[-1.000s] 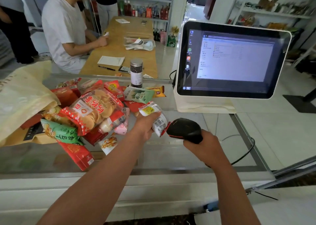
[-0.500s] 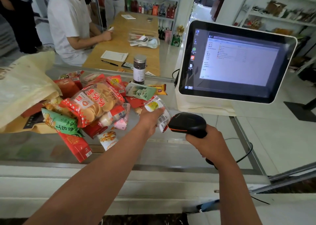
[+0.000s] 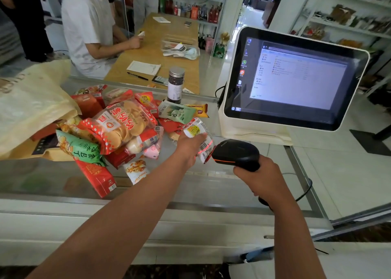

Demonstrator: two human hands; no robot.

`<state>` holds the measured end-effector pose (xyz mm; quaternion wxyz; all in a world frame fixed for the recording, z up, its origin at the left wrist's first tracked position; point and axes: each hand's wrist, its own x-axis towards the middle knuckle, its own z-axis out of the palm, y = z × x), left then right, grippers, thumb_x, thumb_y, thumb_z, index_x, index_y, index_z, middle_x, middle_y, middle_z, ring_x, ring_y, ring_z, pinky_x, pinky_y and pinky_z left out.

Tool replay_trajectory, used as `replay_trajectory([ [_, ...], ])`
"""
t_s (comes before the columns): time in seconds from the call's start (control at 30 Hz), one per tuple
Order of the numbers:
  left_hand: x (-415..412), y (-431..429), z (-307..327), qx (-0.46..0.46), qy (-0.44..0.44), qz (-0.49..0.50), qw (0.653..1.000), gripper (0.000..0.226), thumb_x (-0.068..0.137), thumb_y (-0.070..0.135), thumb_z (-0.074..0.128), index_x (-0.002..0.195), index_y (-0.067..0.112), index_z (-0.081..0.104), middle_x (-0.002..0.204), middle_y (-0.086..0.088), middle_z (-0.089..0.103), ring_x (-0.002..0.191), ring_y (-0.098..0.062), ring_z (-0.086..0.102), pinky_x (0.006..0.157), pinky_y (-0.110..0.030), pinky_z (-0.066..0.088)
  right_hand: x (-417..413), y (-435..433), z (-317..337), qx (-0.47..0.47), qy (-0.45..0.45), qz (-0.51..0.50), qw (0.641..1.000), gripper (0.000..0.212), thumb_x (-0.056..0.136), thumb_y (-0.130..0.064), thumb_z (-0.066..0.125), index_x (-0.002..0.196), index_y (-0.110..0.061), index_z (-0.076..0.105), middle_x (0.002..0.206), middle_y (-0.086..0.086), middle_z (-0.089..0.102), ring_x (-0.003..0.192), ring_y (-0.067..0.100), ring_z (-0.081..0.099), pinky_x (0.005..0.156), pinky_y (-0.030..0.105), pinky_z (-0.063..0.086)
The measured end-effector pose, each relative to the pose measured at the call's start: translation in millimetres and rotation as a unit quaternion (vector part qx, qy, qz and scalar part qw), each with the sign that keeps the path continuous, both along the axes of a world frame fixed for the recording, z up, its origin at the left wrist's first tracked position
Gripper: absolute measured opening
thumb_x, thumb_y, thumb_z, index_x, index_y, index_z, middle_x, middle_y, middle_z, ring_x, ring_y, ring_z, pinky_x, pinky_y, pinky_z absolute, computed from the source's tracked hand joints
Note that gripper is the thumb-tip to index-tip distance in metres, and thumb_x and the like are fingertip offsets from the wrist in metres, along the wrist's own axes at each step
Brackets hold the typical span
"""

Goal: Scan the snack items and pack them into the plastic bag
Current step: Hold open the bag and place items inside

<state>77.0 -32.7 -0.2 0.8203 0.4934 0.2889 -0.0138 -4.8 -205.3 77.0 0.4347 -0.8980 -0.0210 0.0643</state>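
Note:
My left hand [image 3: 189,146] grips a small white snack packet [image 3: 198,135] with a yellow label, its barcode turned to the right. My right hand [image 3: 261,176] grips the handle of a black barcode scanner [image 3: 236,152], whose head sits right beside the packet. A red scan line lies across the barcode. A pile of snack packets [image 3: 118,126] covers the glass counter [image 3: 190,185] to the left. A pale plastic bag [image 3: 27,100] lies at the far left edge, partly over the pile.
A white checkout screen [image 3: 292,81] stands at the right rear of the counter. A dark jar [image 3: 175,85] with a metal lid stands behind the pile. Beyond, a person in a white shirt [image 3: 86,24] sits at a wooden table [image 3: 156,52]. The scanner's cable [image 3: 304,192] trails right.
The red scan line now shows on the packet's barcode. Both hands keep their hold and stay together; the view has shifted slightly.

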Motion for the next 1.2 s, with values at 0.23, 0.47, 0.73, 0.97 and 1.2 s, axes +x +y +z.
replay_trajectory([
  [0.23,-0.6,-1.8,-0.1,-0.002,-0.006,-0.001,1.000,0.044,0.089,0.006,0.066,0.129,0.015,0.051,0.119,-0.007,0.063,0.104,-0.025,0.062,0.084,-0.039,0.054,-1.1,-1.7,3.2,-0.002,-0.001,-0.005,1.000,0.015,0.079,-0.020,0.069,0.081,-0.031,0.059,0.065,-0.002,0.059,0.061,0.011,0.056,0.050,0.020,0.042],
  [0.47,-0.3,-1.8,2.8,-0.001,-0.011,0.002,1.000,0.044,0.090,0.004,0.064,0.130,0.014,0.050,0.119,-0.006,0.062,0.111,-0.028,0.061,0.083,-0.039,0.053,-3.5,-2.7,4.7,-0.009,0.000,-0.002,1.000,0.018,0.080,-0.019,0.068,0.080,-0.032,0.056,0.065,-0.002,0.059,0.061,0.011,0.056,0.051,0.020,0.041],
  [0.73,2.1,-2.9,1.7,0.003,0.010,0.002,1.000,0.041,0.089,0.004,0.065,0.127,0.015,0.052,0.123,-0.008,0.063,0.110,-0.028,0.062,0.087,-0.043,0.055,-2.3,-5.2,6.3,-0.011,0.005,-0.004,1.000,0.013,0.080,-0.019,0.067,0.085,-0.028,0.058,0.065,0.000,0.058,0.058,0.012,0.054,0.044,0.016,0.040],
  [0.97,2.0,-2.4,2.7,0.011,0.021,0.010,1.000,0.044,0.089,0.006,0.065,0.129,0.016,0.051,0.124,-0.007,0.062,0.112,-0.029,0.061,0.086,-0.042,0.054,-3.1,-4.9,7.0,-0.014,0.004,-0.002,1.000,0.014,0.081,-0.019,0.067,0.088,-0.027,0.058,0.064,-0.001,0.057,0.058,0.011,0.054,0.045,0.017,0.039],
  [1.2,1.2,-2.3,3.7,0.005,0.011,0.016,1.000,0.041,0.090,0.003,0.063,0.127,0.015,0.051,0.120,-0.005,0.062,0.109,-0.027,0.061,0.080,-0.038,0.052,-1.6,-4.3,7.8,-0.020,0.005,-0.004,1.000,0.013,0.080,-0.018,0.067,0.082,-0.027,0.058,0.059,-0.002,0.056,0.052,0.010,0.052,0.043,0.016,0.040],
])
